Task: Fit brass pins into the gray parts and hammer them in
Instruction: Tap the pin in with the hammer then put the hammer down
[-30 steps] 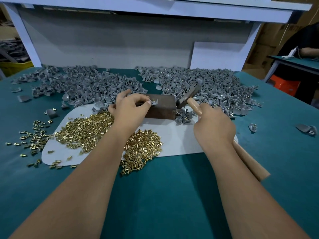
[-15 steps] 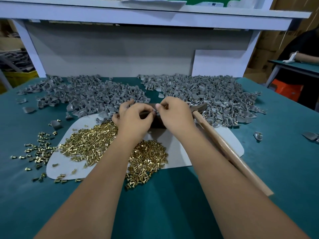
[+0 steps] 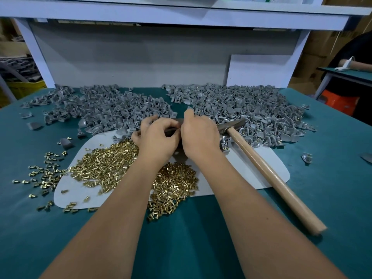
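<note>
hammer [image 3: 267,170] now lies released at right, right hand [image 3: 199,135] joining left hand [image 3: 159,137], both curled over the block, fitting a pin; grasp hidden.

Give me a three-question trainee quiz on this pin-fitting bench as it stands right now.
1. True or false: the hammer lies on the table with no hand on its handle.
2. The loose brass pins are heaped mostly on which side of the white mat: A) the person's left, B) the person's right, C) the far edge?
3. Fill in: the left hand and right hand meet over the dark ____ at the mat's far side.

Key
1. True.
2. A.
3. Block; what the fingertips pinch there is too small to tell.
</note>
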{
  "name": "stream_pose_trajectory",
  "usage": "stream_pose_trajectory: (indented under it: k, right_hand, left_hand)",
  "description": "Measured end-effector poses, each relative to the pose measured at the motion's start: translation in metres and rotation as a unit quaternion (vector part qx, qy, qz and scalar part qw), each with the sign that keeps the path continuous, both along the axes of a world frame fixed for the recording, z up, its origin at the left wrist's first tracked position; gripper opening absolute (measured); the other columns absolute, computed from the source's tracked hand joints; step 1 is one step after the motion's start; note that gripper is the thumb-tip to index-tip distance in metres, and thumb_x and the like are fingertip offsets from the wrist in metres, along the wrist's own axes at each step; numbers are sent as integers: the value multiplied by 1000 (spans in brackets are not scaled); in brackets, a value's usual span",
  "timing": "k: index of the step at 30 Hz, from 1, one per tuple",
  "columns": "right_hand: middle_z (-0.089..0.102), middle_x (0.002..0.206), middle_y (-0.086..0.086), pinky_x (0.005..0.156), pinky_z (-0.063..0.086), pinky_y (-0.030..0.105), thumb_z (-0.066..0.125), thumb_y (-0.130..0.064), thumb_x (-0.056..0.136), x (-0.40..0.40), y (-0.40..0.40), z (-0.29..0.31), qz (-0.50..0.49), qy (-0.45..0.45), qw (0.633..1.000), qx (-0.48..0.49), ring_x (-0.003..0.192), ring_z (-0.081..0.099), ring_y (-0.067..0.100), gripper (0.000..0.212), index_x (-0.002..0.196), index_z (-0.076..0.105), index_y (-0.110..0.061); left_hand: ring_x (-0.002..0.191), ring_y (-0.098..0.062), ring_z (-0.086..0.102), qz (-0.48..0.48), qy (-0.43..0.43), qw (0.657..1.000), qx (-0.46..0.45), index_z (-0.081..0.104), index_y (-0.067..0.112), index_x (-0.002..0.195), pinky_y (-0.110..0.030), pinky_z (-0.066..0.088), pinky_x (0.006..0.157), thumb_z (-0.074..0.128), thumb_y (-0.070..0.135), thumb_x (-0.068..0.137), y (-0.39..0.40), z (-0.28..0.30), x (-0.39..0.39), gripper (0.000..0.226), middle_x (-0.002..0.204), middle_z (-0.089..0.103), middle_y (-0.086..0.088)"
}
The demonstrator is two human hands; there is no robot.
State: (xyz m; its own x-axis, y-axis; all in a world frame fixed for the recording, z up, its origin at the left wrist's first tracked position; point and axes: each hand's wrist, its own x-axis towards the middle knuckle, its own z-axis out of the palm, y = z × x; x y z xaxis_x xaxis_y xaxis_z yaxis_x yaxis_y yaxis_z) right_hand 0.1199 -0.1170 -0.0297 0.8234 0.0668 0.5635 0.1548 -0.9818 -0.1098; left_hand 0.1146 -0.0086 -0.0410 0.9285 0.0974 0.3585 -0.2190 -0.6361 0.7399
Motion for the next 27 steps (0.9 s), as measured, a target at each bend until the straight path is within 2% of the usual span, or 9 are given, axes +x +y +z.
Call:
stream_pose_trajectory:
  k: [3,8,22,24,27]
  right_hand:
    - [63,97,11,71,30,36,48,-9,90,1,1,1,-9,9,1000,-8,94,55,31,13,102,42,-11]
    - [64,100,10,81,39,37,52,-9,89,3,5,-1,-17,16,1000,-6,97,55,29,19,105,43,-10]
    - [64,100,9,85,39,37,45,-10,91,6,9,-5,-36,-4,999,6,98,56,28,13,104,43,-12]
    - [64,99,8,84,39,36,45,-10,91,5,9,-4,-35,-3,999,7,97,56,28,13,103,42,-12]
    - [63,96,7,82,38,36,49,-10,88,2,8,-3,-29,-2,1000,8,95,54,27,15,96,37,-14]
  left_hand:
    - [140,-8,24,2,-3,1000,0,64,41,85,-46,9,112,66,36,91,0,0,0,8,105,54,24]
    - [140,-9,24,4,-5,1000,2,63,41,85,-48,9,113,67,35,91,-1,0,0,10,102,51,26]
    - [140,-8,24,5,1,1000,7,62,41,86,-47,11,112,67,34,91,-1,1,-1,10,110,52,25]
    - [140,-7,24,5,-4,1000,4,62,41,85,-47,11,112,67,33,91,-2,0,-1,11,100,47,35]
    - [140,-8,25,5,-8,1000,7,64,40,85,-45,10,111,66,34,91,-2,-1,1,9,98,53,30]
